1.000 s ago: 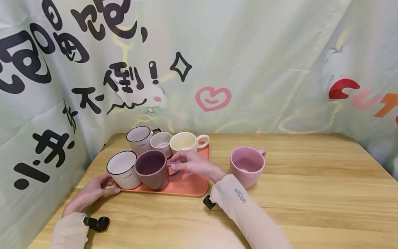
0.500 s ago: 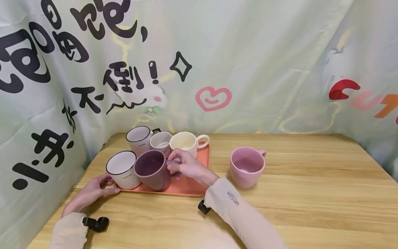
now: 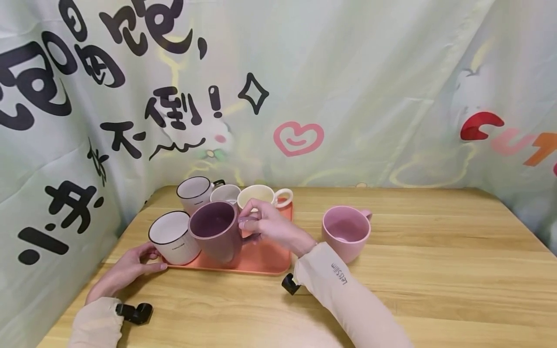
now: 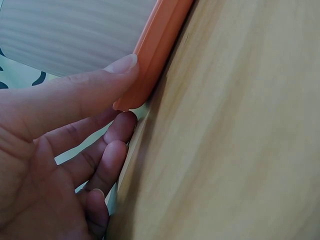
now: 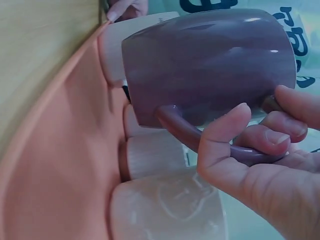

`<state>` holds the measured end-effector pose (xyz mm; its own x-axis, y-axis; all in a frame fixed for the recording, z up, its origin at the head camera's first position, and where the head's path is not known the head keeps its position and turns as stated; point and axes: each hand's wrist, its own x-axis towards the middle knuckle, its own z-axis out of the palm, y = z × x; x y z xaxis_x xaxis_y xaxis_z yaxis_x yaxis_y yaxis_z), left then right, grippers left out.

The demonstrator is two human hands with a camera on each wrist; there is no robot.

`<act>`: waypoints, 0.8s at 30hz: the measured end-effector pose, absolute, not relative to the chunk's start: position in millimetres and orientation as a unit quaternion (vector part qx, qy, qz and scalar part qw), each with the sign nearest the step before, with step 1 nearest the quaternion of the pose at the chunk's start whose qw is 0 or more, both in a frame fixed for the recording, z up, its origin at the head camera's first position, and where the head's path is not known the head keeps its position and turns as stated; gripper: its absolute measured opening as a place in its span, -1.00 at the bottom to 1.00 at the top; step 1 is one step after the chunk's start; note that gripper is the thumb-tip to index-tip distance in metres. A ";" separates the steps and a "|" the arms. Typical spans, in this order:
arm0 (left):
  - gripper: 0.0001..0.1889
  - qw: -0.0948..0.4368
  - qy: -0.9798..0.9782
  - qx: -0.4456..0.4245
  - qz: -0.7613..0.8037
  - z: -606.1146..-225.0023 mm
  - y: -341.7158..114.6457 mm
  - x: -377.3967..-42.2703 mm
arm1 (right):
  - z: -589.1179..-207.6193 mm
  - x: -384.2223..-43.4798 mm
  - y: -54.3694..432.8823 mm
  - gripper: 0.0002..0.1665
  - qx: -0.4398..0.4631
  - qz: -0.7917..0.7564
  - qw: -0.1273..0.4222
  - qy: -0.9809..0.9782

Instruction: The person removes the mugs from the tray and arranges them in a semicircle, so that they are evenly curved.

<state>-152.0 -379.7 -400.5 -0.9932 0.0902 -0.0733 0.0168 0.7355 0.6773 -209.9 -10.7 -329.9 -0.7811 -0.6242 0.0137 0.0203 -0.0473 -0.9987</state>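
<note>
My right hand [image 3: 271, 224] grips the handle [image 5: 185, 132] of a purple mug [image 3: 217, 244]. The mug is raised off the orange tray [image 3: 263, 258] and leans slightly; a gap shows under its base in the right wrist view. At the tray's front left corner, my left hand [image 3: 134, 268] holds on, thumb [image 4: 95, 85] against the rim and other fingers curled by the corner. A white mug [image 3: 174, 246] with a black rim stands on the tray between that hand and the purple mug.
Along the tray's back row stand another black-rimmed mug [image 3: 194, 193], a small ribbed cup [image 3: 225, 192] and a cream mug [image 3: 256, 195] with a round handle. A pink mug [image 3: 345, 232] stands on the wooden table [image 3: 435, 270] right of the tray. A printed curtain [image 3: 370, 96] hangs behind.
My right hand has closed round the purple mug's handle and lifted the mug a little, tipping it slightly. The left hand stays at the tray's corner.
</note>
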 end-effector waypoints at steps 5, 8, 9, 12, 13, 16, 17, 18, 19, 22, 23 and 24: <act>-0.48 0.047 0.929 0.037 0.365 -401.6 -378.7 -152.3 | -322.6 -210.8 -1.4 -0.89 -0.228 -0.690 0.229 0.648; -0.47 0.053 0.929 0.030 0.366 -401.4 -378.9 -152.6 | -315.8 -211.3 3.6 -0.88 -0.222 -0.694 0.227 0.646; -0.46 0.054 0.929 0.028 0.365 -401.0 -379.1 -152.8 | -313.7 -211.6 5.2 -0.87 -0.221 -0.696 0.224 0.645; -0.43 0.057 0.930 0.021 0.363 -399.6 -379.2 -153.2 | -305.5 -211.9 10.6 -0.87 -0.218 -0.702 0.222 0.641; -0.43 0.058 0.930 0.019 0.362 -399.1 -379.3 -153.5 | -303.5 -212.1 12.8 -0.86 -0.217 -0.703 0.221 0.641; -0.42 0.058 0.932 0.018 0.357 -398.4 -379.3 -153.9 | -296.5 -212.2 19.4 -0.85 -0.211 -0.708 0.216 0.638; -0.42 0.058 0.932 0.018 0.356 -398.4 -379.3 -154.0 | -295.0 -212.4 21.6 -0.84 -0.208 -0.710 0.214 0.638; -0.42 0.057 0.933 0.016 0.355 -398.6 -379.2 -154.3 | -293.7 -212.6 23.7 -0.84 -0.207 -0.712 0.210 0.638; -0.43 0.058 0.933 0.017 0.355 -398.7 -379.1 -154.3 | -292.3 -212.7 25.7 -0.84 -0.205 -0.712 0.206 0.639; -0.43 0.060 0.931 0.016 0.360 -399.3 -378.9 -154.2 | -288.5 -212.7 31.4 -0.84 -0.203 -0.712 0.194 0.644; -0.43 0.060 0.930 0.016 0.361 -399.5 -378.9 -154.2 | -287.2 -212.6 33.2 -0.85 -0.203 -0.710 0.191 0.646; -0.43 0.061 0.930 0.015 0.362 -399.7 -379.0 -154.2 | -285.8 -212.6 35.0 -0.85 -0.202 -0.710 0.189 0.648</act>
